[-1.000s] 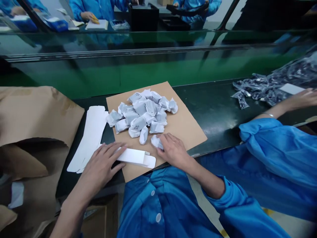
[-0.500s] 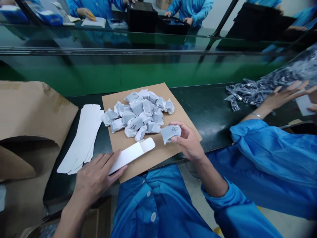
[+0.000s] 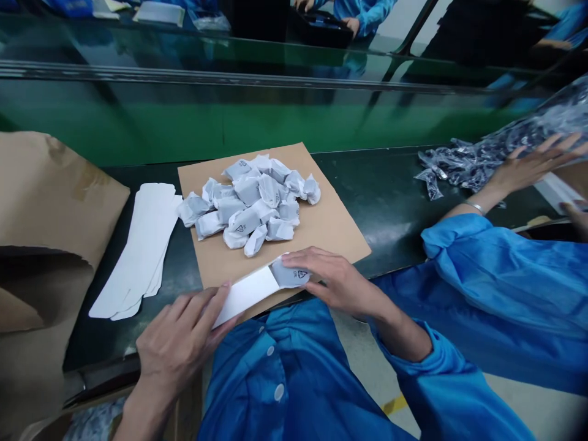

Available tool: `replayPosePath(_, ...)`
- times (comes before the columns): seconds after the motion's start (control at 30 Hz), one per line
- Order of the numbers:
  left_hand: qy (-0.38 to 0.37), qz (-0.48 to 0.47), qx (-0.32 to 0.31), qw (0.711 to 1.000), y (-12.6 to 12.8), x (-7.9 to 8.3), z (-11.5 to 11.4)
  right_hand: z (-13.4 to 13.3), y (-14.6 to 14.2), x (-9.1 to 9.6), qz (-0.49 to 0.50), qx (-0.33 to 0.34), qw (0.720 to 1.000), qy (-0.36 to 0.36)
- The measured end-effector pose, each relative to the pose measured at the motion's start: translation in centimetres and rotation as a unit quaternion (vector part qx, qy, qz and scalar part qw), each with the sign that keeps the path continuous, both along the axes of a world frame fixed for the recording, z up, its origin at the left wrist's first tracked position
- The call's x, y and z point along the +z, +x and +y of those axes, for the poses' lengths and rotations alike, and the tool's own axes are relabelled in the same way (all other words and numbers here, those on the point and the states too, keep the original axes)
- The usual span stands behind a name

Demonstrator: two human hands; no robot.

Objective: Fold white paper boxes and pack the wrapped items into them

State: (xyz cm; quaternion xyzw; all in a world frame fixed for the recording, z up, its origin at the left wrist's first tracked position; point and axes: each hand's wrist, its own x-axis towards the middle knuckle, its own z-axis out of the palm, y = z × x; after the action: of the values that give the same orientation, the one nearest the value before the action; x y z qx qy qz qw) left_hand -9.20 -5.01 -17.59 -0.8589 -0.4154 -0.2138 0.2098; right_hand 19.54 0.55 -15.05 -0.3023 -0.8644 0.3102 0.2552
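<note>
My left hand [image 3: 184,337] is closed round the near end of a slim white box [image 3: 248,295], which slants up to the right over a cardboard sheet [image 3: 337,229]. At the box's far end, my right hand [image 3: 333,278] grips a small packet wrapped in white paper [image 3: 291,274], printed with a dark triangle mark. The packet's left end sits at the box's opening; how far inside it reaches is hidden. Behind the box, a heap of similar wrapped packets [image 3: 248,205] lies on the sheet. Flat white box blanks [image 3: 138,251] are stacked left of it.
A large brown cardboard box [image 3: 50,184] stands at the left. On the right, a co-worker's hand [image 3: 528,168] reaches by a pile of clear plastic bags [image 3: 459,165]. A green panel [image 3: 229,125] runs behind the dark bench [image 3: 381,184], with other workers beyond.
My right hand has brought the wrapped packet left and down to the box's opening. My left hand keeps its hold on the box. The whole view has shifted slightly.
</note>
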Motion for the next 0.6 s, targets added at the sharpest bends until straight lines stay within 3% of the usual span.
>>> replayPosePath(0.1,-0.014,-0.033,-0.032,0.999,0.3,-0.1,-0.1,0.6,0.1,0.8,-0.068,0.042,0.997,0.001)
replayPosePath(0.23,0.005,-0.063,-0.003,0.998,0.3,-0.3,-0.3,0.3,-1.1,0.5,-0.103,-0.047,0.985,0.132)
replayPosePath(0.3,0.001,-0.048,0.011,0.999,0.2,-0.3,-0.4,-0.1,-1.4,0.3,-0.116,-0.061,0.979,0.154)
replayPosePath(0.43,-0.025,-0.017,-0.005,1.0,0.1,-0.6,-0.3,-0.6,-1.5,0.5,-0.09,-0.008,0.994,0.064)
replayPosePath(0.6,-0.016,-0.045,0.016,0.999,1.4,-1.1,-0.3,-0.7,-3.4,0.5,0.054,-0.051,0.987,-0.144)
